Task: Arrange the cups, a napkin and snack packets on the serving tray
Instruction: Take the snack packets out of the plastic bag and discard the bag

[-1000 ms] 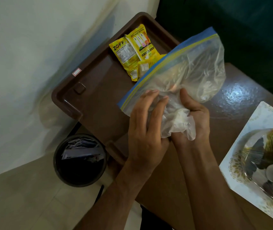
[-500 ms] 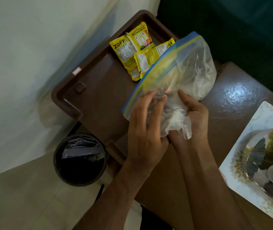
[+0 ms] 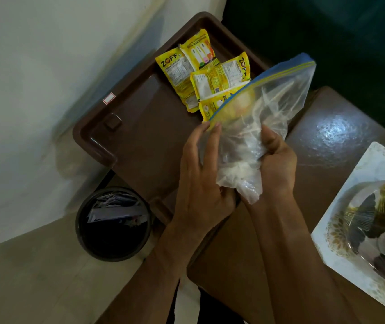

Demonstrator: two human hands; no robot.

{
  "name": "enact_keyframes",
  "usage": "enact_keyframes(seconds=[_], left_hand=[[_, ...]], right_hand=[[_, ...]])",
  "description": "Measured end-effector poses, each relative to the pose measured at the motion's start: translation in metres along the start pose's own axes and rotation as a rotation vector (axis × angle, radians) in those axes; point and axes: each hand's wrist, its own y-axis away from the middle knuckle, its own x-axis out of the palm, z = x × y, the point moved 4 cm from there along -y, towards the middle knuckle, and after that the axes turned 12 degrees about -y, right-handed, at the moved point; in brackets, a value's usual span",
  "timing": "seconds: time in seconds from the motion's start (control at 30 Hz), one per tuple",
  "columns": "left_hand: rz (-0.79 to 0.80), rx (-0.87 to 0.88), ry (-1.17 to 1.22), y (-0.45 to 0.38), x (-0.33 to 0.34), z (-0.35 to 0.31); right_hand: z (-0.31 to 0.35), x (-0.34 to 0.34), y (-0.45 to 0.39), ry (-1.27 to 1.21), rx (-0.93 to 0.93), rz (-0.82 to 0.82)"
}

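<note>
A brown serving tray (image 3: 126, 141) lies on the brown table, reaching past its left edge. Several yellow snack packets (image 3: 200, 76) lie in the tray's far corner, overlapping. I hold a clear zip bag (image 3: 271, 108) with a blue and yellow seal above the tray's right side; one more yellow packet shows at its mouth, half out. My right hand (image 3: 278, 164) grips the bag's crumpled bottom. My left hand (image 3: 200, 174) rests against the bag's left side, fingers stretched toward the seal. No cups or napkin are in sight.
A white patterned plate (image 3: 350, 220) under clear plastic holds dark and round items at the right. A black waste bin (image 3: 114, 223) with paper stands on the floor below the tray's near end. A white wall runs along the left.
The bag has tilted and swung right, uncovering the tray's far corner. More yellow packets now lie there, and one is sliding out of the bag's mouth. My left fingers have straightened.
</note>
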Motion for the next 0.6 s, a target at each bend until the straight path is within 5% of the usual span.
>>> enact_keyframes(seconds=[0.13, 0.23, 0.37, 0.6], left_hand=[[0.367, -0.086, 0.458, 0.006, 0.004, -0.001], [0.493, -0.278, 0.807, 0.011, 0.003, -0.006], [0.405, -0.506, 1.114, -0.001, -0.006, -0.006], [0.113, -0.609, 0.888, -0.018, -0.012, 0.006]], right_hand=[[-0.004, 0.001, 0.004, 0.076, 0.140, 0.014], [0.002, -0.003, 0.001, 0.151, 0.147, 0.025], [0.004, -0.004, -0.006, 0.377, -0.016, 0.081], [0.000, -0.006, -0.003, 0.732, -0.339, 0.101]])
